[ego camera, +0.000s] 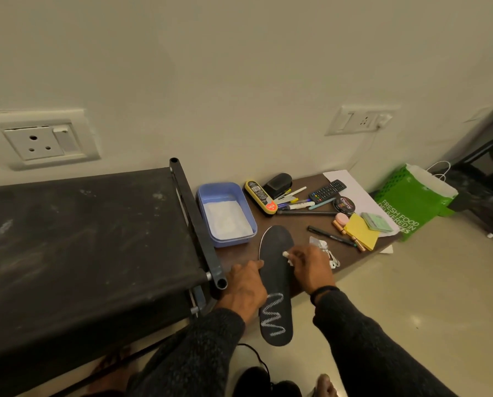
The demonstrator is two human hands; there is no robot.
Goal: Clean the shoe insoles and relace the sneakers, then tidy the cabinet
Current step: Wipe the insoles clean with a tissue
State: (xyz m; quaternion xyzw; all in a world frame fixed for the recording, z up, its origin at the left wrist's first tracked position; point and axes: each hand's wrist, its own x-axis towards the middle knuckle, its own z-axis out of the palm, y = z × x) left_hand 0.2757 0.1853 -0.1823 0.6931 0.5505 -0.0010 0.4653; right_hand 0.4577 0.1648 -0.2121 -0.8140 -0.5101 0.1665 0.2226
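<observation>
A person seated on the floor cleans a black shoe insole [276, 285] laid lengthwise on a low brown table [302, 224], its heel end, marked with a white zigzag logo, overhanging the near edge. The left hand [244, 285] rests on the insole's left edge, fingers extended and close together, pinning it flat. The right hand [311, 267] pinches a small white wipe [287, 257] between curled fingertips and presses it to the insole's middle.

Just beyond the toe sits a lavender plastic tub [225, 213] holding what appears to be white powder or cloth; which one cannot be told. Shoe-care items lie behind: a yellow Kiwi shoe-shine sponge [261, 197], a black stapler [278, 184], loose pens [295, 200], a TV remote [327, 191], a Cherry polish tin [344, 205] and yellow sticky notes [362, 230]. A green grocery bag [414, 202] stands on the floor to the right, and a dusty black fabric shelf [82, 247] is on the left.

The step looks best done with short, firm strokes running heel to toe, the left hand holding down hard so the overhanging end does not tip. The forefoot and logo area likely remain to be wiped, and the wipe should be refolded once soiled.
</observation>
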